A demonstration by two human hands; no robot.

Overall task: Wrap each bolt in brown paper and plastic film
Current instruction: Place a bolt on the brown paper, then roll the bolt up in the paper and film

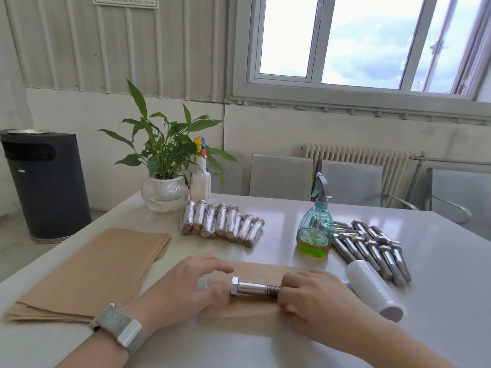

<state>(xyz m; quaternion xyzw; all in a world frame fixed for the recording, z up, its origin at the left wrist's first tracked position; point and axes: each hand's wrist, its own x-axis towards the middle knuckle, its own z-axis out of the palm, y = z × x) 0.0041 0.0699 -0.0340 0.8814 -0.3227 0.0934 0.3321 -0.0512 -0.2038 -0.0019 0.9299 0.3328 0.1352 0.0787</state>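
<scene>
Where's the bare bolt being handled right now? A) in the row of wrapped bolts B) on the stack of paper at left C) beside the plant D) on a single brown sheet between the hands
D: the bolt lies on one brown sheet, left hand at its head, right hand at the threaded end.

Browns, silvers and greens on a pale grey table

The bolt (253, 288) is shiny silver and lies on a brown sheet (255, 309). The paper stack (93, 272) is the same brown. The wrapped bolts (221, 223) look silvery with brown ends. The bare bolts (372, 248) are silver. The film roll (372, 288) is white. The spray bottle (316, 227) is see-through blue-green with yellow-green liquid. The plant (164, 139) is green in a clear bowl. The bin (45, 184) is black. The watch (121, 328) has a grey band.
</scene>
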